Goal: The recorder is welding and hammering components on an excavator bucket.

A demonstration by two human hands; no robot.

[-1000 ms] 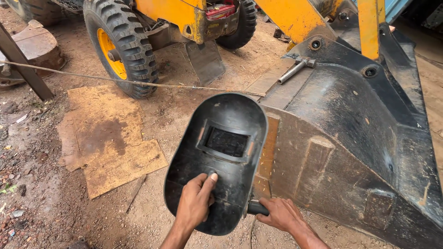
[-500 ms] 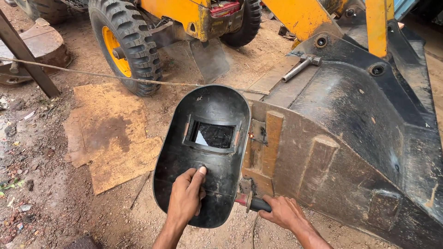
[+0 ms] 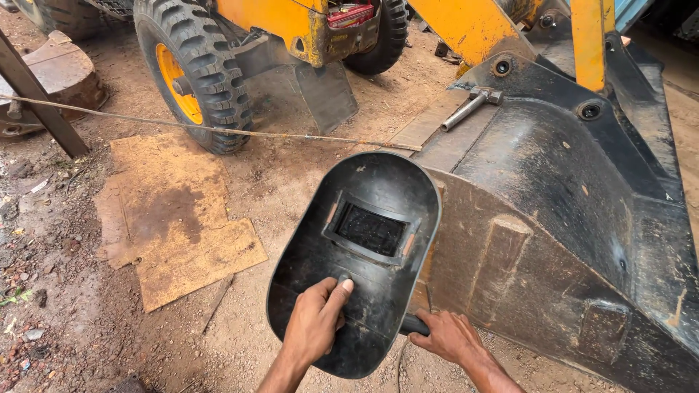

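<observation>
My left hand (image 3: 314,324) grips the inside handle of a black hand-held welding shield (image 3: 360,255) with a dark rectangular window, held up in front of me. My right hand (image 3: 451,338) sits low to the right, closed on a dark handle (image 3: 413,324) that pokes out from behind the shield's lower edge; what is on its end is hidden by the shield. Just behind both stands the rusty side wall of a large black loader bucket (image 3: 568,233).
A hammer (image 3: 470,105) lies on the bucket's top edge. A yellow machine with a big black tyre (image 3: 193,69) stands behind. A thin rod (image 3: 218,131) stretches across the dirt. Flat brown sheets (image 3: 167,218) lie on the ground to the left.
The shield has tilted and shifted right and lower, now covering the spot on the bucket wall seen beside it half a second ago. My right hand stays low on its handle.
</observation>
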